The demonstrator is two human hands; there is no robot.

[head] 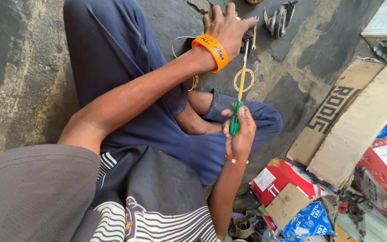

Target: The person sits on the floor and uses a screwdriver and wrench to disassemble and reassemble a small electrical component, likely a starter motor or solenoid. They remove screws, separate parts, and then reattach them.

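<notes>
Gripping a green-handled screwdriver (238, 101) in closed right hand (239, 134), shaft running up and away to small metal part (248, 38) clamped under left hand (226, 28).

a stained, patchy concrete floor (32, 80) carries everything. flat on it lie a round tan gasket ring (243, 80) and a dark metal part (281, 20). at the right, cardboard sheets (359, 121) overlap red cartons (278, 179) and blue packets (310, 222).
</notes>
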